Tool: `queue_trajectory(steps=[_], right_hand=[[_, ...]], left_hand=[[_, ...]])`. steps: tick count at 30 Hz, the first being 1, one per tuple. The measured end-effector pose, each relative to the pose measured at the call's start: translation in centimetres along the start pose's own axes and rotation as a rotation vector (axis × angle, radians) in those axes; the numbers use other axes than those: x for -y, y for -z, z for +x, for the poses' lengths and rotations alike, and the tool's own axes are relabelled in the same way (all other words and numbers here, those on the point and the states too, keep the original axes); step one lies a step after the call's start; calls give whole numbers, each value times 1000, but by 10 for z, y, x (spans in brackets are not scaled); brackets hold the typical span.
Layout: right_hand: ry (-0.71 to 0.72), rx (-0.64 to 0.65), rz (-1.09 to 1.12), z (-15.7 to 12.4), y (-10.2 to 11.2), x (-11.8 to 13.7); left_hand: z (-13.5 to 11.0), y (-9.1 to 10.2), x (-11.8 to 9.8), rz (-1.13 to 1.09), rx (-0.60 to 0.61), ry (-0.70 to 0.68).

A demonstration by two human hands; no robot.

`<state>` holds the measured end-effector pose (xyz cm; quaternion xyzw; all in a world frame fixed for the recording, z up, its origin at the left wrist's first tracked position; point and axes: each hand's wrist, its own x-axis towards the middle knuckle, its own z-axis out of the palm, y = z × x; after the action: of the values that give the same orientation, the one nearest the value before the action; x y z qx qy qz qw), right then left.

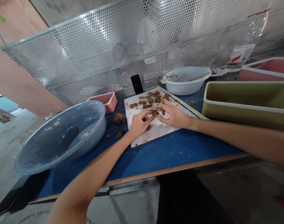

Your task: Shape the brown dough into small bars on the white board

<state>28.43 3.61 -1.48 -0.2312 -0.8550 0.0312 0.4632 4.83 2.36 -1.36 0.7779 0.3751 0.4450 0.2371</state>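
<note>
My left hand (139, 123) and my right hand (172, 114) meet over a white board (164, 131). The fingers of both are closed around a small brown clay-like lump (155, 114), partly hidden by the fingertips. Beyond them, several short brown blocks (142, 102) of the same look lie across the far half of the board. Brown crumbs are scattered around them. Left of the board, a rough brown lump (119, 118) rests on the blue table (153, 158), and a smaller lump (120, 134) sits close to my left wrist.
A large blue basin (95, 137) stands at left, with a small pink container (111, 102) behind it. A phone (137, 84) leans on the perforated metal screen (97, 59). Farther right are a white basin (186, 86), a green planter (244, 109) and a plastic bottle (242, 51).
</note>
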Motion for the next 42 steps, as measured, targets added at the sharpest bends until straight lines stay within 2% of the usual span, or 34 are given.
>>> queue_trajectory(steps=[5, 20, 28, 34, 42], right_hand=[[27, 11, 13, 1, 0, -1], [-32, 23, -8, 1, -2, -4], [-27, -50, 29, 2, -1, 0], [-52, -18, 26, 2, -1, -2], [-61, 47, 52, -1, -1, -1]], left_hand=[[-1, 1, -1, 13, -8, 5], [-1, 0, -6, -3, 5, 31], [-1, 1, -6, -68, 32, 118], [0, 1, -2, -29, -4, 44], [1, 3, -2, 19, 24, 6]])
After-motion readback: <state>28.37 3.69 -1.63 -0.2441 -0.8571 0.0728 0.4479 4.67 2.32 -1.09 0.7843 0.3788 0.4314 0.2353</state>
